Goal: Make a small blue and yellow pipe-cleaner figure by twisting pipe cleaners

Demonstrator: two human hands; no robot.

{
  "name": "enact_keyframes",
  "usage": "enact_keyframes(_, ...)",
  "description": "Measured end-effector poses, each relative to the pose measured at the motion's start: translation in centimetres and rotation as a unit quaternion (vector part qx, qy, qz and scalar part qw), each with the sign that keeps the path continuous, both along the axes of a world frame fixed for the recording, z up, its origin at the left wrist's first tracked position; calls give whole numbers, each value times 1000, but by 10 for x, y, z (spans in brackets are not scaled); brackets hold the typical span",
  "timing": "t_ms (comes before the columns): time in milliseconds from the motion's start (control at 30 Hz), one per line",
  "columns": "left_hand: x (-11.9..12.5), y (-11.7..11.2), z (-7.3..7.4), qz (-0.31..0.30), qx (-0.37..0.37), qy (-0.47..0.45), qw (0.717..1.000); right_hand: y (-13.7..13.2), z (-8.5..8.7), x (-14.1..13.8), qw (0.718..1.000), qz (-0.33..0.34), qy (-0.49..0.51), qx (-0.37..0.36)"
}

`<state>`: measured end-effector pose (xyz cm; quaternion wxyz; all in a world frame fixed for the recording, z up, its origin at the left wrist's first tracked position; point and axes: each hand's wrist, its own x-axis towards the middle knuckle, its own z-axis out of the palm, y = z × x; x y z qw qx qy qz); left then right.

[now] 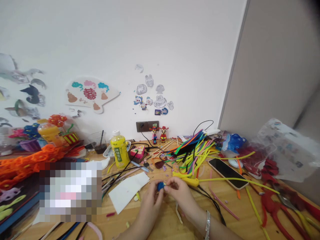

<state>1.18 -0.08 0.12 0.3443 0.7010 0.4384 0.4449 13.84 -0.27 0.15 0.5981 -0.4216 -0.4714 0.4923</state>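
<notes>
Head view, read as a clock dial: a yellow bottle [119, 151] stands near eight o'clock, white paper [128, 192] lies at seven. Then, as I see it, the left hand [151, 197], fingers curled nearly closed, pinches a small blue piece [160, 186] at six o'clock; the right hand [180, 192], thumb and bent fingers together, grips the piece's right edge. A phone [227, 173] lies at four o'clock
</notes>
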Motion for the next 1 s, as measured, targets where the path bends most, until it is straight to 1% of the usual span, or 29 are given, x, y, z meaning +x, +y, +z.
enact_keyframes(300, 0, 0, 1, 6, 9, -10, 1000, 0, 0, 0, 1000, -4, 0, 0)
enact_keyframes(467, 0, -1, 2, -2, 6, -9, 1000, 0, 2, 0, 1000, 0, -3, 1)
enact_keyframes(1000, 0, -1, 4, 10, 14, -17, 1000, -1, 2, -1, 1000, -13, -7, 11)
